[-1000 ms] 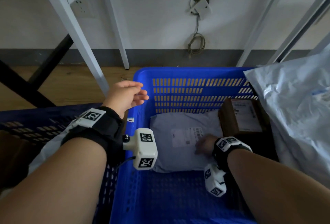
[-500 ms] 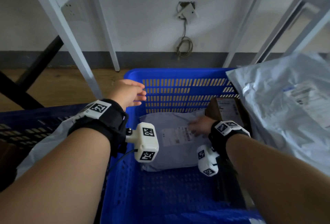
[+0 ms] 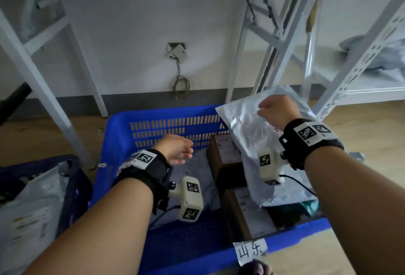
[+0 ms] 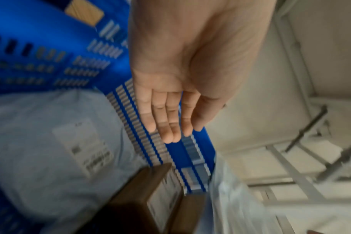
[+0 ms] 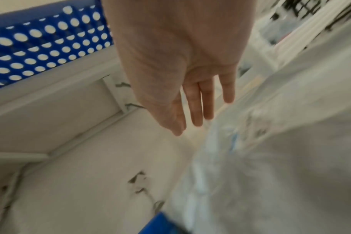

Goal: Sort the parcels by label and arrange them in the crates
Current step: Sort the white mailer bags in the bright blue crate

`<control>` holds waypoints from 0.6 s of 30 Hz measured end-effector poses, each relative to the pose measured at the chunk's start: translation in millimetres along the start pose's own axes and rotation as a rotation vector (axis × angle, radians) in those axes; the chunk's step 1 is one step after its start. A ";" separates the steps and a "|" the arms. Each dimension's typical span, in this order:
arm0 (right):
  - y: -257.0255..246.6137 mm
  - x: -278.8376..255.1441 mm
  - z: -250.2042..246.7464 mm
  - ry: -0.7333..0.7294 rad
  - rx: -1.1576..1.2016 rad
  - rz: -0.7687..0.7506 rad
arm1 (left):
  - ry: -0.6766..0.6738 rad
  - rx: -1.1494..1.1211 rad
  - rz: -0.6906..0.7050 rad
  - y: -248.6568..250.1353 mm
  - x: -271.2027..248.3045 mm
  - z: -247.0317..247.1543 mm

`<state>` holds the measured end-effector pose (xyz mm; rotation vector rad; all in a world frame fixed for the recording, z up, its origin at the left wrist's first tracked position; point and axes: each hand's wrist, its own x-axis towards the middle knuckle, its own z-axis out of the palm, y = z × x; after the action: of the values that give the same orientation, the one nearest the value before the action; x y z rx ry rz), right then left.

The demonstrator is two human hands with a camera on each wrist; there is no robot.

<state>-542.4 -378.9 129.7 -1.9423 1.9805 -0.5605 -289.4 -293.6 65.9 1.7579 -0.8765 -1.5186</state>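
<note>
Nearest me, a white paper tag with handwritten characters hangs on the near rim of the blue crate, right of centre. At the near left I see a darker blue crate standing just beside it, with a pale plastic parcel lying inside.

Inside the blue crate, a grey mailer with a white shipping label lies flat on the floor toward the left and far side. To its right there are two brown cardboard boxes: a near box and a far box against the slotted far wall. A large silvery-white plastic parcel leans over the crate's right side, covering part of both boxes, its top edge rising above the far rim.

My left hand hovers over the far part of the crate above the grey mailer; the left wrist view shows its fingers straight and together, palm bare, touching nothing I can make out. My right hand is raised at the top edge of the white parcel. In the right wrist view its fingers are stretched out and loose, with the plastic blurred just beside them; I cannot tell whether they touch it.

Beyond the crate I see wooden floor, white metal shelf legs, and a wall with a loose socket plate and dangling cable.
</note>
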 end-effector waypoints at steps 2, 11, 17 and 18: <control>33.6 -2.6 -18.9 0.094 -0.089 0.120 | -0.053 0.010 -0.021 -0.6 2.6 29.1; 124.0 -18.6 -9.2 -0.099 0.079 0.523 | -0.272 -0.055 -0.041 -9.8 18.2 128.4; 128.5 -16.6 -4.7 -0.151 0.540 0.591 | -0.341 -0.277 -0.073 -9.6 19.8 135.6; 126.7 -19.3 -5.6 -0.187 0.589 0.593 | -0.319 -0.270 -0.070 -10.4 21.7 133.5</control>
<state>-655.5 -358.8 72.7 -0.9657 1.8610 -0.6653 -418.7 -311.7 29.1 1.3882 -0.7232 -1.9013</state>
